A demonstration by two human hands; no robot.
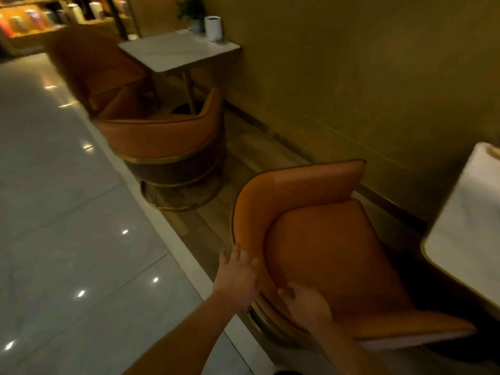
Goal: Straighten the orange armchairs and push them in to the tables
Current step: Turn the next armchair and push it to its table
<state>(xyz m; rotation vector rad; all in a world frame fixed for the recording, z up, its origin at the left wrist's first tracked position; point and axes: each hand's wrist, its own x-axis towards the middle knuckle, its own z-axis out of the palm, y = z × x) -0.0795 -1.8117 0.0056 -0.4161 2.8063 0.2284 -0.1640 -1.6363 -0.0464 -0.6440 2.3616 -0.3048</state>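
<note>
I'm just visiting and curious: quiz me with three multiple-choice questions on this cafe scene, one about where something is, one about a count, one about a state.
1. Where does the white cylinder container stand?
A. On the far table, next to the wall
B. On the floor
C. On a chair seat

2. How many orange armchairs are in view?
A. One
B. Three
C. Five

3. What are the person's hands doing?
A. Both hang free in the air
B. Both rest on the nearest armchair's curved back
C. One holds a cup

Answers:
1. A, it sits at the table's far corner beside a small potted plant.
2. B, the nearest one, a middle armchair and a far armchair at the far table.
3. B, the left hand lies on the backrest's outer edge and the right hand on its inner side.
</note>
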